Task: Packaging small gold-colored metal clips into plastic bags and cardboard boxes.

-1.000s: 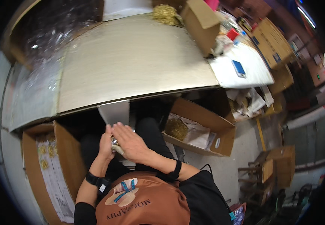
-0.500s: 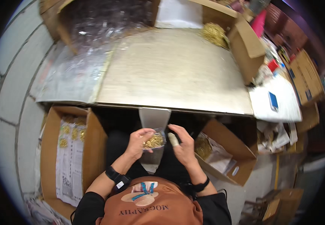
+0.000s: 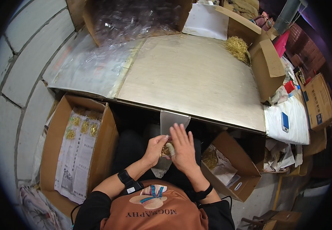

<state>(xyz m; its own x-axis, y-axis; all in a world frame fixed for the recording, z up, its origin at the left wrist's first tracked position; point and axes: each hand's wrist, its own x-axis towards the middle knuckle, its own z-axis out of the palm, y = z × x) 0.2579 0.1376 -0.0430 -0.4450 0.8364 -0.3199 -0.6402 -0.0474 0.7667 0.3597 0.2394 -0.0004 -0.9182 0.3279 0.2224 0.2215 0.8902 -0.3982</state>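
Observation:
My left hand pinches a small clear plastic bag of thin gold-coloured pieces in front of my waist. Fingers stretched out, my right hand lies against the bag's right side and hides part of it. A pale wrap covers the right thumb, which rests over the bag. Too fine to name exactly, the gold pieces look like small pins or clips.
Several filled gold bags lie on paper in the left cardboard box. Another box with gold pieces and paper stands right. On the table are a gold heap and clear empty bags. A blue phone-like device lies right.
My right hand has come in from the right, its fingers now stretched over the bag and its thumb against it. The whole view has shifted and turned slightly.

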